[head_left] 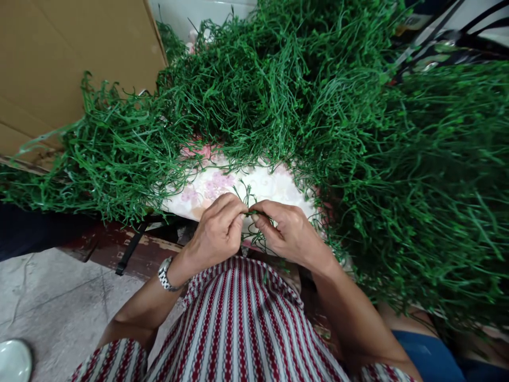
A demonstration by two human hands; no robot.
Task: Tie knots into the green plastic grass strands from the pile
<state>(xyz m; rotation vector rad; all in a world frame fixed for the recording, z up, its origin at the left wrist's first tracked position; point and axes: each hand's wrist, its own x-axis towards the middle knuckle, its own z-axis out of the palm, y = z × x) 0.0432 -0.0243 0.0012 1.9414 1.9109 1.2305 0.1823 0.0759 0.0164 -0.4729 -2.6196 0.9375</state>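
Note:
My left hand [220, 225] and my right hand [288, 231] meet at the near edge of a flowered cloth [262, 183]. Both are closed in a pinch, fingertips almost touching. Between them they grip a thin green plant stem [248, 197], which looks like artificial greenery. Its fine tips stick up above the fingers, and more thin strands hang below, between the hands. The exact point of grip is partly covered by the fingers. A large heap of similar green stems [270, 90] lies just beyond the cloth.
The green heap spreads left and far right. A brown cardboard box [79, 58] stands at the back left. Dark straps and cables [437, 37] show at the upper right. A worn dark red wooden edge [107, 244] runs below the cloth. A pale dish [15, 361] sits at lower left.

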